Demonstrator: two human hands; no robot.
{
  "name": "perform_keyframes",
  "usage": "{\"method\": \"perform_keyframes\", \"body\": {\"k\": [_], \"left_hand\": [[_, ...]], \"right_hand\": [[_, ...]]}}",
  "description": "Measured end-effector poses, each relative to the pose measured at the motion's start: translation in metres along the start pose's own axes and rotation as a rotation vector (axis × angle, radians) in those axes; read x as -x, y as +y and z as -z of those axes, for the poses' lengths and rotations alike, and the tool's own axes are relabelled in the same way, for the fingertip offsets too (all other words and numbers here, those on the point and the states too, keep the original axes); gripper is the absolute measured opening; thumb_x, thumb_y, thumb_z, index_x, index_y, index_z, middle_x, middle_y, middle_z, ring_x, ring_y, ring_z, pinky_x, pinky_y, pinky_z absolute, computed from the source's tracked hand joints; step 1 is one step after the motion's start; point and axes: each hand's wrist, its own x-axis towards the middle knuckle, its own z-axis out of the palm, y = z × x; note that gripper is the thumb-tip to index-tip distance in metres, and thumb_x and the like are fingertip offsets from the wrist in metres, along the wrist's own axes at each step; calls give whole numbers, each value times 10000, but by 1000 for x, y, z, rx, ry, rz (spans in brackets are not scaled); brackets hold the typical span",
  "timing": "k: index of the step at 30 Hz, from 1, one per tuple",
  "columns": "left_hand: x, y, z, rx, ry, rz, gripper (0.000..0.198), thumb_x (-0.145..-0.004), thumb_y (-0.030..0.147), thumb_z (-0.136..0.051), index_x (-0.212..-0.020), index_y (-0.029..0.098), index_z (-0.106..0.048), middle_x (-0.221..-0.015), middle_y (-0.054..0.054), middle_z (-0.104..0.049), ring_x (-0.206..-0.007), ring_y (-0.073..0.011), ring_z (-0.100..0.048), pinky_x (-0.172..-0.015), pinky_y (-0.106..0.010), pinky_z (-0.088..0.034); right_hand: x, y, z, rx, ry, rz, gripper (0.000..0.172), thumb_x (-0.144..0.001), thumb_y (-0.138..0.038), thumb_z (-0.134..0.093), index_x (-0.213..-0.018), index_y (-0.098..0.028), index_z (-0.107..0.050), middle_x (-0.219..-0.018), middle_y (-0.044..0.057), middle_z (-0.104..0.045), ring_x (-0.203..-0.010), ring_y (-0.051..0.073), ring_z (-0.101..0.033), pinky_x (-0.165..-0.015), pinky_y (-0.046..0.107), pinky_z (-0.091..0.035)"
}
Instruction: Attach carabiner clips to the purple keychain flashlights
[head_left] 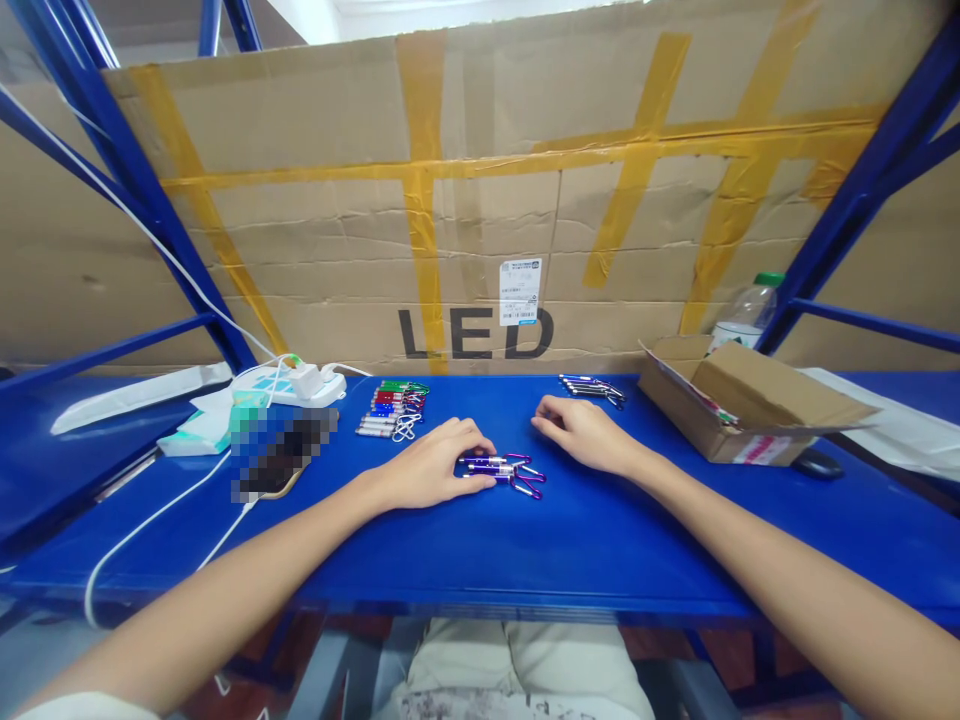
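Several purple keychain flashlights (491, 469) with purple carabiner clips lie side by side on the blue table. My left hand (439, 465) is closed around their left ends, thumb on the near side and fingers on the far side. The clips point right, out of the grip. My right hand (581, 430) rests on the table to the right of them, fingers curled in, with nothing visible in it. Just beyond it lies a row of black keychain flashlights (589, 386). Further left, keychain flashlights in green, red, blue and silver (386, 410) are lined up in a group.
At the right stands an open cardboard box (697, 420), with a dark computer mouse (817, 463) and a plastic bottle (746, 310) by it. To the left are a phone (289, 455), white cables and a power strip (300, 383). A large taped cardboard sheet (337, 250) rises behind.
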Motion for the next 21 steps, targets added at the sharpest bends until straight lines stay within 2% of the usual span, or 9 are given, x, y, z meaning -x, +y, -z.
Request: {"method": "perform_keyframes", "body": {"k": [3,8,13,21], "left_hand": [[0,2,0,11,-4,-7,339,-1025,482,-682,-1275,255,-680,-1201,-73,-682,-1126,-268,-602,-1022,-421,-480],[0,6,2,12,-42,20,384,-981,460,-731,-1301,265,-653,-1214,-74,-670,-1143,-281,-602,-1026,-433,-490],[0,7,3,17,-52,34,322,-959,324,-700,-1267,255,-637,-1205,-76,-649,-1135,-279,-595,-1020,-437,-500],[0,2,0,40,-42,1,301,-973,356,-686,-1250,248,-641,-1193,-74,-647,-1153,-277,-591,-1024,-433,-498]], "right_hand": [[2,-5,1,-90,-5,67,244,-1053,-385,-538,-921,-208,-642,-814,28,-698,-725,189,-591,-697,293,-390],[10,-22,3,-291,-115,219,299,-1028,-460,-628,-879,-201,-642,-771,-12,-626,-694,154,-521,-673,274,-387],[15,-35,0,-275,-161,325,232,-988,-409,-725,-897,-201,-679,-767,-22,-587,-727,155,-515,-708,278,-384],[15,-36,-6,-248,-197,405,69,-994,-259,-707,-945,-215,-685,-851,0,-642,-838,189,-566,-791,300,-408]]}}
